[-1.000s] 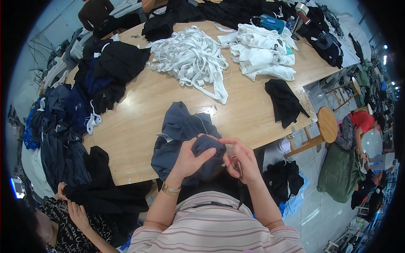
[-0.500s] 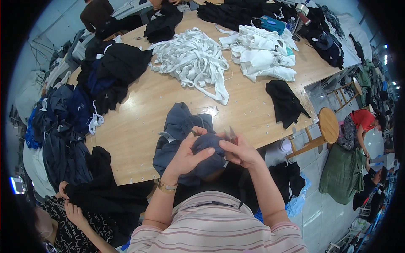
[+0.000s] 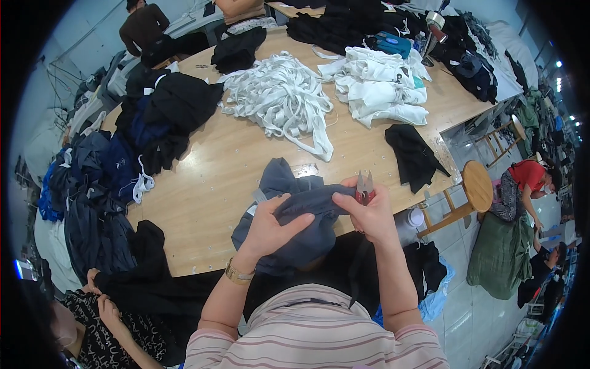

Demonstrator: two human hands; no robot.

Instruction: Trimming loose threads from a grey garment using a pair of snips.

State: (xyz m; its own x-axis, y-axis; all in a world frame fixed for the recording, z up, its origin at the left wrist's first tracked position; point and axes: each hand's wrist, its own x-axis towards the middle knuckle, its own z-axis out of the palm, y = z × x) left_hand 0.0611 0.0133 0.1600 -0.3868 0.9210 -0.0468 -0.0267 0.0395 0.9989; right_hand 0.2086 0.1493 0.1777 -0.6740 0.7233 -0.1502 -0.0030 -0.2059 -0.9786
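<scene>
A dark grey cloth garment (image 3: 286,240) lies bunched at the table's near edge, one part of it lifted and stretched between my hands. My left hand (image 3: 273,226) is closed on the left end of that stretch, the thumb lying along the cloth. At the other end, my right hand (image 3: 373,214) pinches the fabric between thumb and fingers. Small red-handled thread snips (image 3: 365,189) are also in my right hand, blades pointing up and away from me and apart. A pale label shows beside my left fingers.
A heap of white straps (image 3: 276,98) and folded white cloth (image 3: 384,89) lie across the wooden table (image 3: 203,203). Dark garments (image 3: 178,101) are piled at left; a black piece (image 3: 413,157) lies at right. A stool (image 3: 476,187) stands right. A co-worker's hands (image 3: 106,304) hold black cloth at lower left.
My hands have moved apart, drawing the bunched cloth into a taut strip. My right hand has shifted right and a little up with the snips. The view has tilted slightly.
</scene>
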